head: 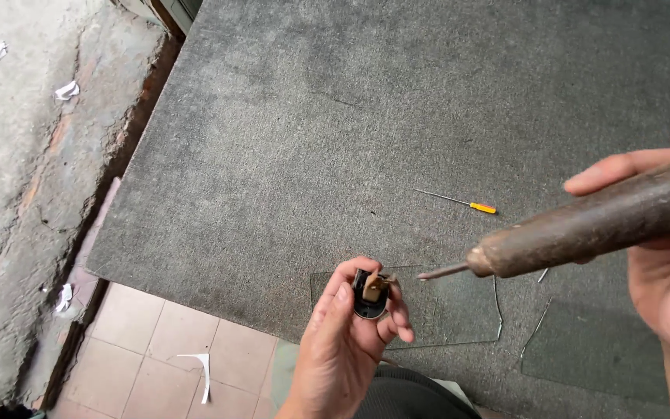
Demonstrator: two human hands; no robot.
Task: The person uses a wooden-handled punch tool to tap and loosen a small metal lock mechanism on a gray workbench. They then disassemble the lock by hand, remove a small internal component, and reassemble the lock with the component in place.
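Observation:
My left hand (347, 341) holds up a small black part (370, 295) with a tan piece on top, pinched between thumb and fingers. My right hand (664, 256) grips a tool with a thick brown wooden handle (599, 221) and a thin metal tip (442, 272). The tip points left and stops just short of the black part.
A grey carpet (335, 132) covers the work area, with a clear glass pane (459, 310) lying on it under the hands. A small yellow-handled screwdriver (459, 202) lies beyond. Thin wire pieces (535, 330) lie at right. Tiled floor (157, 349) and paper scraps at left.

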